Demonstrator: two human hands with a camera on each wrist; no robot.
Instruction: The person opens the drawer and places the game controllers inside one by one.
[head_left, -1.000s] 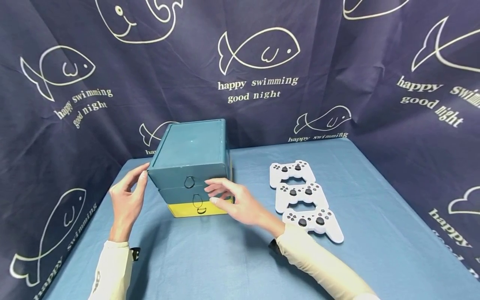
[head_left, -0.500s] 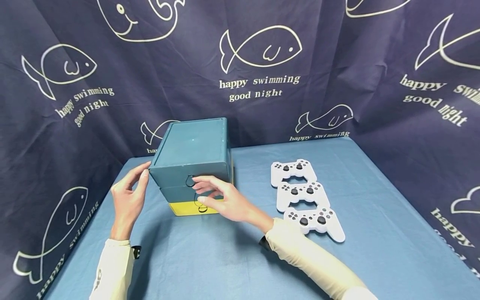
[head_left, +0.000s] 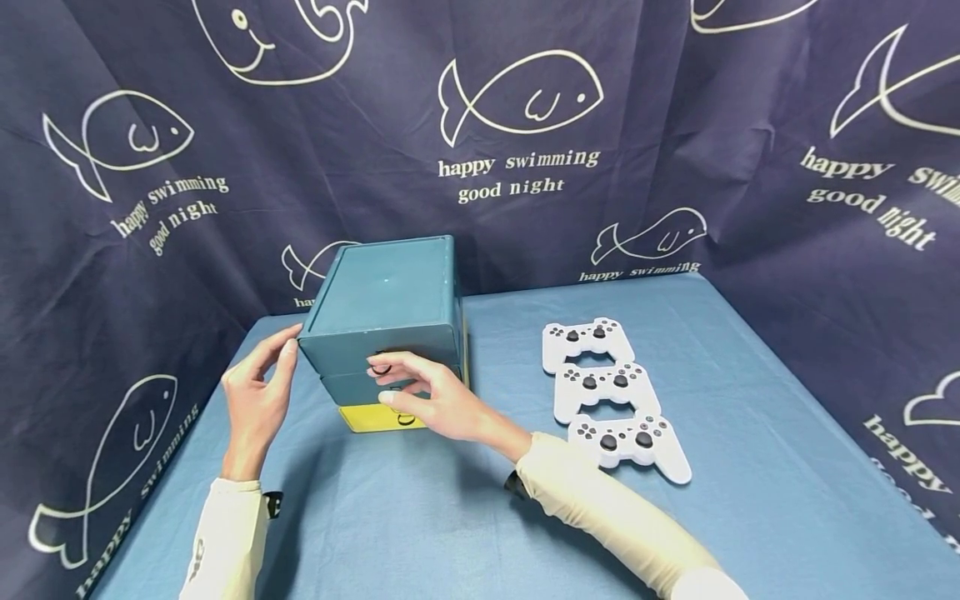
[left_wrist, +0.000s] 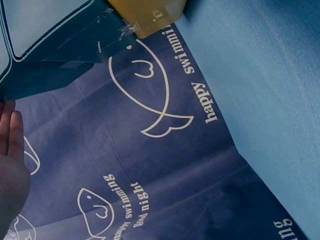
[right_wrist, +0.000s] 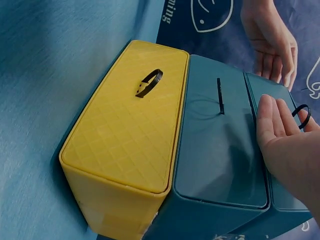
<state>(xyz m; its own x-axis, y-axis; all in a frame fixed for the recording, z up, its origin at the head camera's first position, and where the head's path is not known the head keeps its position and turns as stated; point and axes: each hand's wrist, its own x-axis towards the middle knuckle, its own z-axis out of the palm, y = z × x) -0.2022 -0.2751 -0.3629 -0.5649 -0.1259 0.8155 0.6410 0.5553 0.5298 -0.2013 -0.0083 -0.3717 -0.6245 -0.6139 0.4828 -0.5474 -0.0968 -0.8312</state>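
Note:
A small stacked drawer unit [head_left: 382, 283] stands at the left of the table, with two teal drawers above a yellow drawer [right_wrist: 125, 125]. Each front carries a thin black loop handle. At the unit's upper left front corner, my left hand [head_left: 257, 396] rests its fingertips. My right hand [head_left: 442, 400] is in front of the top teal drawer, fingers loosely bent and thumb apart. Its fingers reach the top loop handle [right_wrist: 301, 116]; whether a finger is hooked through the loop cannot be told. All the drawers appear pushed in.
Several white game controllers are not in the stack; three [head_left: 607, 392] lie in a column, slightly overlapping, right of the unit. Blue cloth covers the table [head_left: 450, 533]. A dark blue curtain [head_left: 525, 225] with fish prints hangs around the back and sides.
My right hand has moved left across the drawer fronts to the top loop handle. The left hand stays at the corner, and the drawers look the same.

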